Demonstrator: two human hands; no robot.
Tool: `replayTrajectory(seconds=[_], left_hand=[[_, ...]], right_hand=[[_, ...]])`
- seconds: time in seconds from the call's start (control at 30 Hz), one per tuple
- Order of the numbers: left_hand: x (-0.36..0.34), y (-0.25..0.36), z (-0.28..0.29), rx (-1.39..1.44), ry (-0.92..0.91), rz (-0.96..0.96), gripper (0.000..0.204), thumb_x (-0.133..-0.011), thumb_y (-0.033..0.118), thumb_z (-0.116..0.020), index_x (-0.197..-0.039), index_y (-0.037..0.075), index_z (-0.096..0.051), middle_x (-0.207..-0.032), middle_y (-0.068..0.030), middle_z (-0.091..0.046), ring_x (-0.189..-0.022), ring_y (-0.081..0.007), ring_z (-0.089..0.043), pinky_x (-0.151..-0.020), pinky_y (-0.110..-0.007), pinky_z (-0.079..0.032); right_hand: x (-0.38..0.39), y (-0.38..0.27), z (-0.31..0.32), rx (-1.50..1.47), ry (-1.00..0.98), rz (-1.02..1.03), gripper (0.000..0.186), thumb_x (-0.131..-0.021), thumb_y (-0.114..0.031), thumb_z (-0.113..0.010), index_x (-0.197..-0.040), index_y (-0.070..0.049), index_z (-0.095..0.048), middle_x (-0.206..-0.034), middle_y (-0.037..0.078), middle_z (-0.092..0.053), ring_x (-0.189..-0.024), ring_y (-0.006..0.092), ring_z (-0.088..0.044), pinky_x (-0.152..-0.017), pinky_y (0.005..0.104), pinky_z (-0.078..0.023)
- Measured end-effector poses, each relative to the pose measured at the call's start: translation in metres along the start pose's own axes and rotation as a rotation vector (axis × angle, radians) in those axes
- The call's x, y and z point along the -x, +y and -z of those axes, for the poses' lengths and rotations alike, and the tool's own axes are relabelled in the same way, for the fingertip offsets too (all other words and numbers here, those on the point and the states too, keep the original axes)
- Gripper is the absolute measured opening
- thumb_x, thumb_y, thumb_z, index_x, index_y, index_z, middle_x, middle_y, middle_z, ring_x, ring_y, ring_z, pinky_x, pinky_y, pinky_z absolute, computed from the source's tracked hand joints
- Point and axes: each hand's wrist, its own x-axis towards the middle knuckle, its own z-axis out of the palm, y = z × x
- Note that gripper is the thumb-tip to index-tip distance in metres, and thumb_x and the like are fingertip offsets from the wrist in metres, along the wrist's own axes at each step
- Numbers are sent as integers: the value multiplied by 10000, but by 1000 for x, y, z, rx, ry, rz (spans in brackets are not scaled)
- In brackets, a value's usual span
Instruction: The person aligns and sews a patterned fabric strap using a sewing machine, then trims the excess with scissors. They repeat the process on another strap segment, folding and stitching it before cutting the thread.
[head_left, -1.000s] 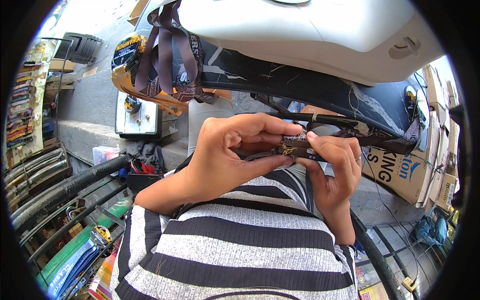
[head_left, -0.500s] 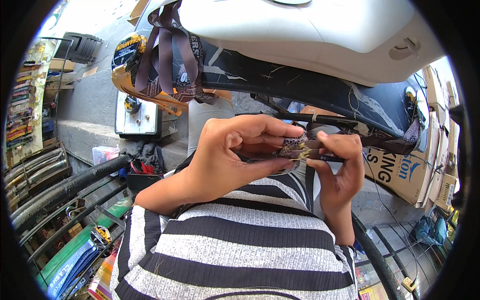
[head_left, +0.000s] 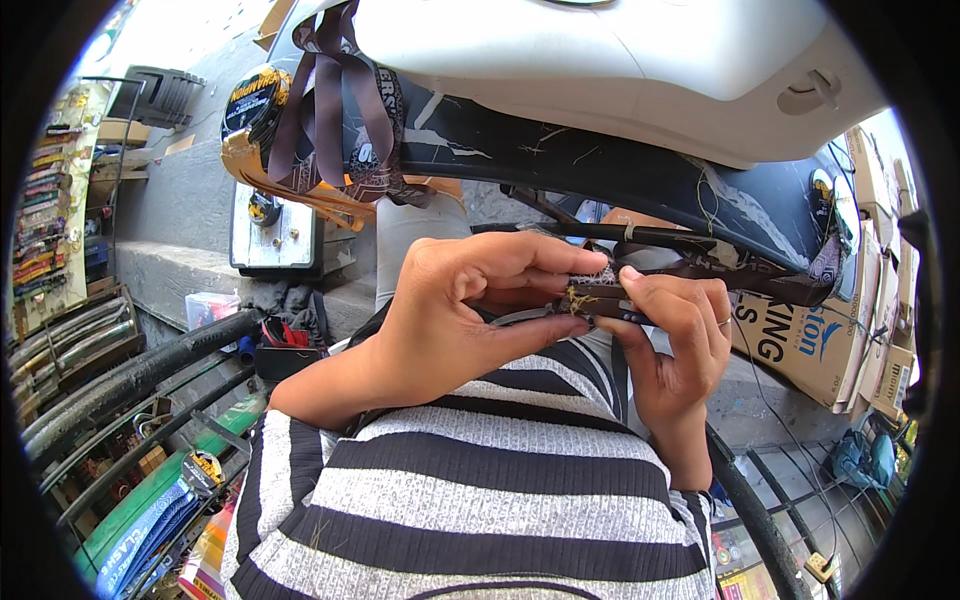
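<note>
"Where is the dark ribbon (head_left: 604, 304)?"
"Held aloft before the dark tabletop (head_left: 560, 150). Fingers of the left hand (head_left: 455, 300) pinch it beside yellow threads (head_left: 574, 299); those of the right hand (head_left: 680, 330) grip it too."

Yellow capitals run across the round dark medal (head_left: 255, 100) on the far left of the counter (head_left: 600, 165). White capitals stand on the brown ribbon loop (head_left: 392, 110) beside it, and more on the dark ribbon (head_left: 745, 272) at the right. The cardboard box (head_left: 790, 335) on the right bears large black capitals and blue lettering; a narrower carton (head_left: 893, 385) beyond it carries dark print. At near left, white capitals mark the blue ribbons (head_left: 145, 535). Any print on the pinched ribbon ends (head_left: 600, 296) is too small to read.
</note>
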Motion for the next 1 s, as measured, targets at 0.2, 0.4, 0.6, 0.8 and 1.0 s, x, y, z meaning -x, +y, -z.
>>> replayTrajectory(seconds=[0.2, 0.4, 0.6, 0.8, 1.0], left_hand=[[2, -2, 1, -18, -8, 0, 409, -806, -106, -745, -1200, -56, -649, -1144, -156, -702, -1028, -200, -703, -912, -309, -591], [5, -1, 5, 24, 7, 71, 427, -822, -83, -750, -1232, -1, -663, -1079, -104, -733, -999, -144, -696, -888, -288, -587], [2, 5, 5, 99, -47, -11, 407, -841, -28, -757, -1233, -4, -650, -1085, -90, -725, -977, -87, -662, -900, -263, -564], [6, 1, 5, 84, -57, -25, 417, -852, -43, -735, -1255, -12, -632, -1120, -113, -716, -990, -100, -669, -920, -263, -555], [10, 5, 13, 189, 29, -13, 424, -840, -57, -747, -1248, -16, -637, -1166, -97, -695, -1054, -144, -673, -953, -275, -554]], right_hand=[[4, 3, -2, -12, -16, -9, 342, -754, -138, -800, -1077, -82, -703, -901, 32, -710, -779, 186, -607, -716, 303, -420], [5, 8, -6, -202, -5, -88, 250, -820, -121, -755, -1056, -51, -712, -898, 99, -705, -786, 256, -636, -739, 359, -425], [2, 3, -7, -180, 50, -80, 250, -784, -126, -781, -983, -41, -655, -857, 96, -656, -778, 285, -599, -767, 383, -420], [4, -3, 1, -285, -42, -123, 201, -897, -98, -689, -1088, -35, -693, -1088, 192, -668, -979, 319, -612, -876, 439, -481], [-11, 23, 23, -186, 234, -241, 339, -791, -24, -755, -1113, -17, -650, -949, 97, -599, -851, 229, -563, -800, 335, -445]])
